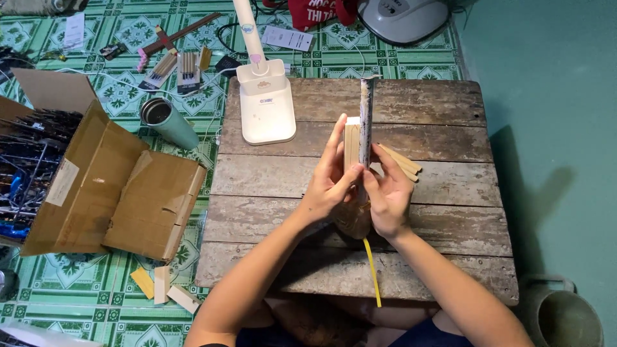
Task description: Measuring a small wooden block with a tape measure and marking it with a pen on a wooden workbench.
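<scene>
A yellow strip [373, 273] hangs nearest the body, running from below the hands down over the near edge of the table [450, 257]; one strip shows.

Above it both hands meet at the middle of the table. The left hand [328, 186] and the right hand [387, 193] are close together, palms facing, and both are closed on one bundle [352, 144] of pale wooden sticks. The left fingers [337, 138] press its left face; the right fingers [385, 164] wrap it from the right. The bundle stands between the hands with its long axis pointing away from the body, nearly straight up the picture. Held against its right side is one long thin tube [366, 115], grey and speckled, parallel to the bundle and reaching well past it toward the far edge of the table. Both hands sit equally near; neither leads.

Just right of the right hand lie loose sticks [403, 162] on the boards, about three, angled to the right; the exact count is hard to tell.

Left of the table, on the tiled floor [96, 283], three small wood pieces [164, 286] lie near, and one open cardboard box [109, 186] lies beyond them. At the near right stands one grey bucket [565, 315].

Farther off, one white desk lamp [265, 99] rests at the table's far left corner. One green cup [170, 122] lies tipped beside it on the floor. At the far edge sits one white appliance [403, 18].
</scene>
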